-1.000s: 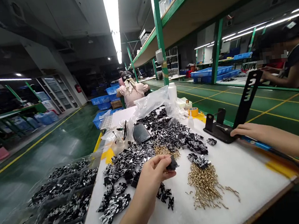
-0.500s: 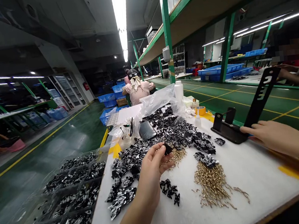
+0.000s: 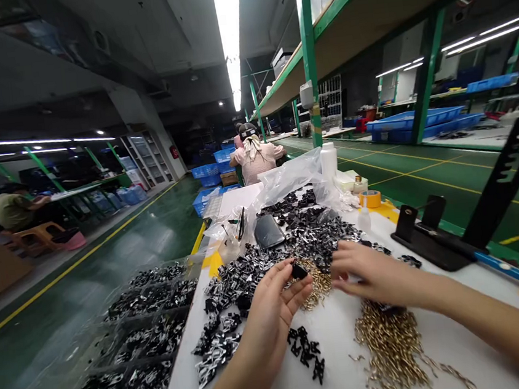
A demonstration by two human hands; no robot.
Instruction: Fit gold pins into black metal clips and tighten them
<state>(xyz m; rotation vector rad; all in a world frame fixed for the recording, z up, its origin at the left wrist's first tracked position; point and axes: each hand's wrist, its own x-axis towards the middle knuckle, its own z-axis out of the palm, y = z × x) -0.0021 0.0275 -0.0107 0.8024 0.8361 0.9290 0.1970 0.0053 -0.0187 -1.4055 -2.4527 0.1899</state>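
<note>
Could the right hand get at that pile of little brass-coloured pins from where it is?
Probably yes. The right hand hovers just above the brass pins, with nothing lying between them, while the left hand holds a small black part off to the side.

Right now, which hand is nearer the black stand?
Right. The right hand lies over the brass pins, left of the black stand; the left hand, pinching a black clip, sits farther left.

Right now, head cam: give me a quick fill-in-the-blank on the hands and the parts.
1. The left hand pinches a small ____ part.
2. The right hand rests above the ____-coloured hooks.
3. The white bottle stands ____ on the table.

Missing words: black; gold; upright
</note>
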